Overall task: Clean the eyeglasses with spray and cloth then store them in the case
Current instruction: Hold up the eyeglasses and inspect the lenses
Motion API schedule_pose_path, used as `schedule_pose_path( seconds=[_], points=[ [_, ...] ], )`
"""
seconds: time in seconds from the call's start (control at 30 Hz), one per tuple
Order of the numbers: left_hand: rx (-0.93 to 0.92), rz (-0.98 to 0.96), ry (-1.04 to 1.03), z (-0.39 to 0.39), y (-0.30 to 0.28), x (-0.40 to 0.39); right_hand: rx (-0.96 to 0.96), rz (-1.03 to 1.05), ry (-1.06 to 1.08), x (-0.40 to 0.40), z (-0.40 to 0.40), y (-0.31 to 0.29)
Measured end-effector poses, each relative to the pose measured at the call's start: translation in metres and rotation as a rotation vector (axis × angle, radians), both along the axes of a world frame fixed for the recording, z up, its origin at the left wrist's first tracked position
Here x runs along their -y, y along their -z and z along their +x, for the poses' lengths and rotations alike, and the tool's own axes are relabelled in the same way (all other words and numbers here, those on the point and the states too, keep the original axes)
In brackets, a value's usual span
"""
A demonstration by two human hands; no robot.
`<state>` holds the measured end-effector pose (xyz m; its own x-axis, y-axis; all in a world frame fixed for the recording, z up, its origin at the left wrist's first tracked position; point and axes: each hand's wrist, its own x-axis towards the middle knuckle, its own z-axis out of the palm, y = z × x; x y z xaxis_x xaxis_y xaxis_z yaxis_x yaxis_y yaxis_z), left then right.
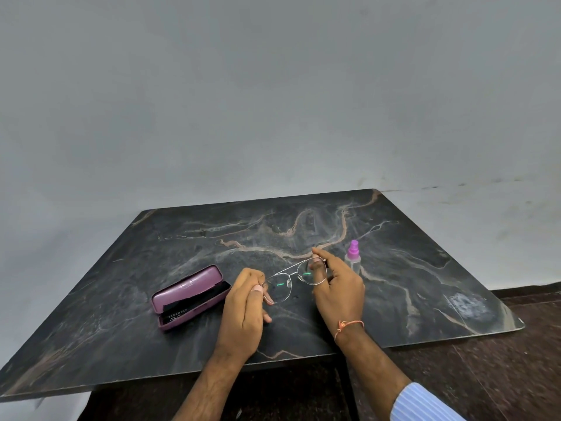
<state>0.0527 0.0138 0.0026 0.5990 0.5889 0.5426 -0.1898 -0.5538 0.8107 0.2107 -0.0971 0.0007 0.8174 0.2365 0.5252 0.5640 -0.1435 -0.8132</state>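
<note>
Thin metal-framed eyeglasses (pixel 293 277) are held above the dark marble table (pixel 425 268), lenses facing me. My left hand (pixel 244 311) pinches the left end of the frame. My right hand (pixel 337 287) grips the right lens rim between thumb and fingers. A small clear spray bottle (pixel 353 258) with a pink-purple nozzle stands upright just behind my right hand. To the left lies the pink glasses case (pixel 188 293), open, with a dark cloth (pixel 197 300) inside it.
A plain grey wall rises behind the table. The table's front edge runs below my wrists, with dark reddish floor (pixel 501 360) to the right and below. An orange thread band sits on my right wrist.
</note>
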Motion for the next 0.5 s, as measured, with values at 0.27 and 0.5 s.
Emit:
schedule_pose_path(
  seconds=[0.27,0.5],
  points=[
    [-0.01,0.067,-0.015,0.002,-0.003,0.002,-0.078,-0.003,-0.038,0.0,-0.001,-0.004],
    [0.013,-0.064,-0.064,0.004,-0.002,-0.004,0.039,0.009,-0.056,0.017,-0.008,-0.008]
  ],
)
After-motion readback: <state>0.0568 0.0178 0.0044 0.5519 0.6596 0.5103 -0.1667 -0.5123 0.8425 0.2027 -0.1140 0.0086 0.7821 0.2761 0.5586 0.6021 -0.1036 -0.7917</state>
